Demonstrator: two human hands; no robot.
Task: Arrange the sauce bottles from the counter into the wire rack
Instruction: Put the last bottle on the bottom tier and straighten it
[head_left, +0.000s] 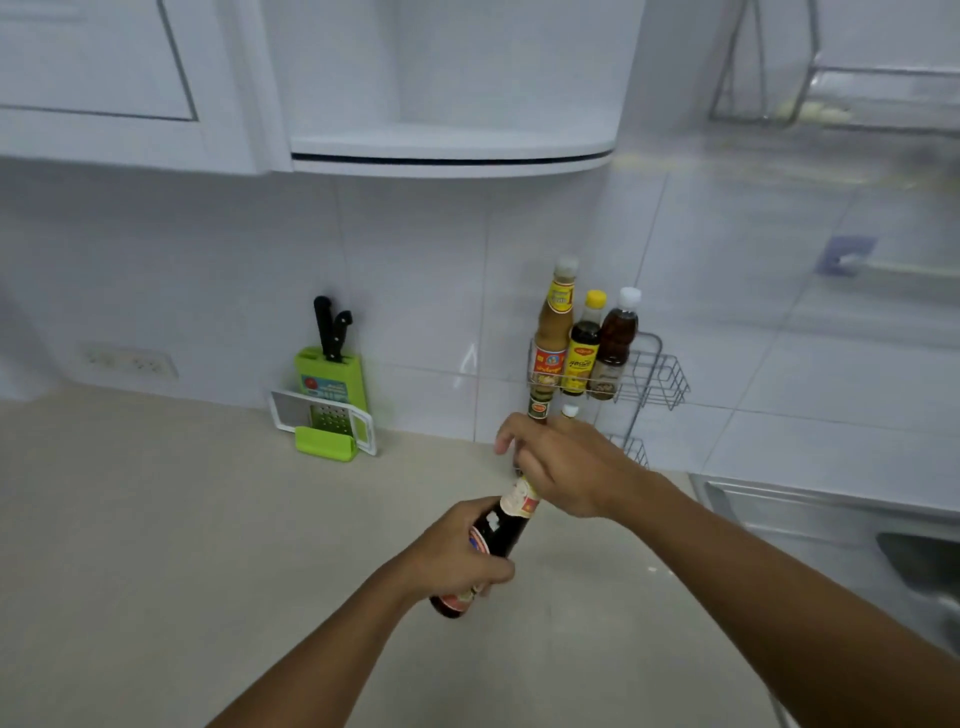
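Note:
A dark sauce bottle (501, 530) with a red and white label hangs tilted above the counter. My left hand (457, 556) grips its body and my right hand (561, 467) is closed around its neck. Behind my right hand, on the wall, is the wire rack (660, 374). Its upper tier holds three bottles: a tall tan one (553, 332), a yellow-capped dark one (584, 348) and a white-capped brown one (618, 343). Below that tier two more bottle tops, one with a green label (539, 406) and one white cap (570, 411), peek over my right hand.
A green knife block with black-handled knives (330, 364) and a white and green grater (332, 421) lean against the tiled wall at the left. A steel sink (841, 525) lies at the right. White cabinets and a curved shelf (452, 150) hang overhead. The beige counter (156, 519) spreads out at the left.

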